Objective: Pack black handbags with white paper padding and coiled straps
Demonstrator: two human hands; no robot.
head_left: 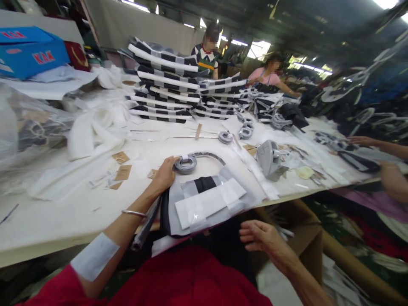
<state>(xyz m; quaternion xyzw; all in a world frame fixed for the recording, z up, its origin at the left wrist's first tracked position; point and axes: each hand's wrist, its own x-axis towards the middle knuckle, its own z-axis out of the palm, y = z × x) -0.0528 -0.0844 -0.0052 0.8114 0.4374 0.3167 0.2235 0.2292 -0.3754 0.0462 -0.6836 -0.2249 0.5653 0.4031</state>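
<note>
A flat black bag (168, 212) wrapped in translucent grey sheet lies at the table's front edge, partly overhanging it. A white foam-like strip (208, 204) is fixed across its face with clear tape. My left hand (165, 174) is closed around the bag's far left corner, its fingertips beside a coiled wrapped strap (185, 164). A curved wrapped handle (208, 155) stretches to the right from that coil. My right hand (258, 238) is off the table edge, right of the bag, its fingers loosely bent and apart with nothing in them.
Stacked wrapped bags (165, 85) stand at the back of the white table (63, 212). More coiled straps (225, 137), a tape dispenser (268, 157) and brown tags (123, 172) lie around. A co-worker's hands (361, 141) are at the right; a cardboard box (306, 242) is below.
</note>
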